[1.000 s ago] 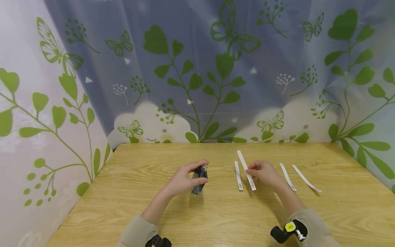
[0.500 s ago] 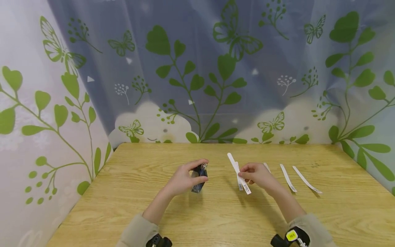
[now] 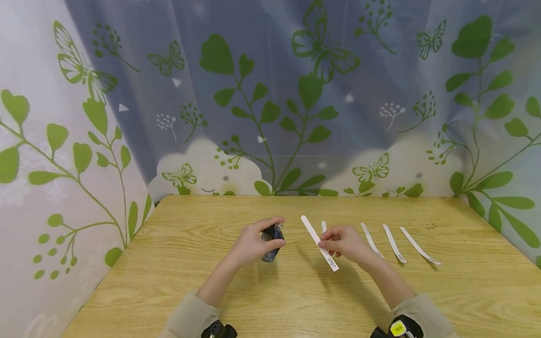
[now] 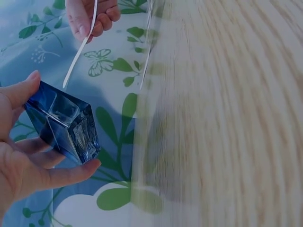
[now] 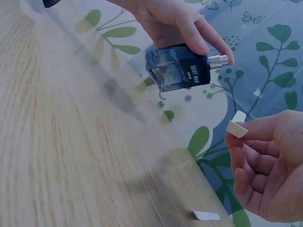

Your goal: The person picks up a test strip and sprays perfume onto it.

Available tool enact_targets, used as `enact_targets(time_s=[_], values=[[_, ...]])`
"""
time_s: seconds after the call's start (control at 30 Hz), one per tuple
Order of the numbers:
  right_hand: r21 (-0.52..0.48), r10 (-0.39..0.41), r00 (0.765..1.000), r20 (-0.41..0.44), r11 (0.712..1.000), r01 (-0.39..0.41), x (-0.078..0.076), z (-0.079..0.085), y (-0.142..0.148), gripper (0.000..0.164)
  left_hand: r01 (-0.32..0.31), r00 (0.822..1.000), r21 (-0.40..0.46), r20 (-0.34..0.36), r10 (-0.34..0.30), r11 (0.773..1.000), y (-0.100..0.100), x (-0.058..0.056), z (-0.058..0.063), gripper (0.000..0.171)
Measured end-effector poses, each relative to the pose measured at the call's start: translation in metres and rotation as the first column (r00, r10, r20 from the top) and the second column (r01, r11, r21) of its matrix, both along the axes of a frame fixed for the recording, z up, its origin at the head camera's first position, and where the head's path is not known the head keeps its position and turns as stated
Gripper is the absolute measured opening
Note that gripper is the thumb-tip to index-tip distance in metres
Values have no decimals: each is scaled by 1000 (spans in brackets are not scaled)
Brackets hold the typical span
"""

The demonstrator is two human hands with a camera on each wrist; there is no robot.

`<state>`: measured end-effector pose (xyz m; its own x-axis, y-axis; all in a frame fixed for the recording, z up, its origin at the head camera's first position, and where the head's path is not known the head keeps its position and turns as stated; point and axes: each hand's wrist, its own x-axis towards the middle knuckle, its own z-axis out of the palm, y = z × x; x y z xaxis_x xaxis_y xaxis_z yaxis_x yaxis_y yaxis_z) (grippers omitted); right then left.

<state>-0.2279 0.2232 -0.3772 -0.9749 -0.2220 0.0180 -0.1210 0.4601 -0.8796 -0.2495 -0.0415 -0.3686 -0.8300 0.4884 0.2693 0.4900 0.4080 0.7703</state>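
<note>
My left hand point(image 3: 253, 246) grips a dark blue glass perfume bottle point(image 3: 272, 249) above the table, its index finger on the silver spray nozzle point(image 5: 218, 61). In the left wrist view, the bottle point(image 4: 61, 123) is tilted, base toward the camera. Between thumb and fingers, my right hand point(image 3: 348, 245) pinches a white paper test strip point(image 3: 312, 230), slanting with its rounded end up and left toward the bottle, apart from it. Small dark print marks the strip's lower end. Behind that hand lies another strip point(image 3: 323, 226), partly hidden.
Right of my right hand, more white strips lie on the wooden table point(image 3: 177, 291): a near one point(image 3: 372, 240), a middle one point(image 3: 394, 244) and a far one point(image 3: 420, 246). A patterned curtain point(image 3: 270, 94) stands behind the table's back edge.
My right hand has moved left with the strip, past the lying strip and closer to the bottle. A strip it was covering now shows on its right. My left hand stays almost still.
</note>
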Motion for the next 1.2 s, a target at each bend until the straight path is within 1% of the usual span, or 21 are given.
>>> enact_targets(time_s=[0.2,0.33,0.4,0.53,0.7,0.77,0.93,1.2], values=[[-5,41,999,-8,999,-42,3,-4,-8,18,-45,998,0,-53,45,999,4,-1,-3,52],[-8,62,998,-14,998,-62,4,-7,-12,16,-34,995,8,-99,34,999,5,0,-6,51],[-5,61,998,-14,998,-61,4,-7,-15,15,-28,994,13,-107,29,1000,6,1,-6,50],[10,56,998,-20,998,-56,4,-4,-19,15,-24,992,22,-126,27,999,8,1,-5,49],[12,58,998,-33,998,-58,4,1,-22,14,-28,985,6,-170,29,1000,11,0,-2,47],[11,61,998,-33,998,-61,4,2,-23,14,-30,984,1,-176,30,1000,11,0,-2,47],[12,55,998,-23,998,-54,4,1,-23,13,-35,987,2,-154,35,999,12,1,-1,45],[-5,60,998,-15,998,-60,5,3,-24,15,-30,998,-17,-61,28,999,9,1,-1,49]])
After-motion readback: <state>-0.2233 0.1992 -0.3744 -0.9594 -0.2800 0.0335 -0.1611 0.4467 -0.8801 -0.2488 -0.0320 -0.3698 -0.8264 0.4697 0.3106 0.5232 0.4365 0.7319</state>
